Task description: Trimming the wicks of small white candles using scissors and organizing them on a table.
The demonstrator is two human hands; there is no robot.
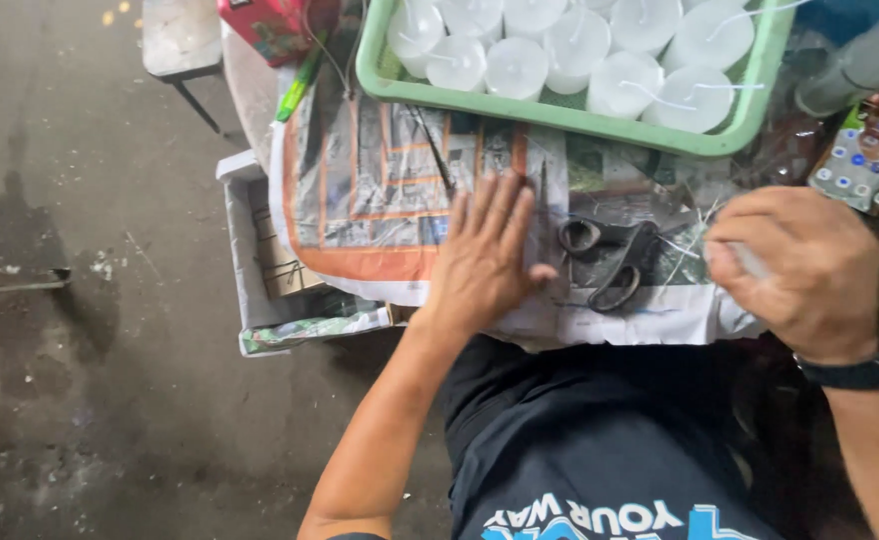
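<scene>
Hands at the black-handled scissors [608, 262]

Left hand [485, 255] lies flat and empty just left of them; right hand [805, 270], curled round something pale, sits right. Best press the printed paper sheet [360, 200] steadily.

The right hand [810, 265] hides most of a pale object; the green tray [560, 112] is cut off above.

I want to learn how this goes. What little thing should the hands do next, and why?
Probably the left hand should slide right and pick up the black scissors. It lies flat and empty on the newspaper, right beside them, while the right hand is closed around something small and white with thin strings near it. The candles in the green tray have long wicks.
</scene>
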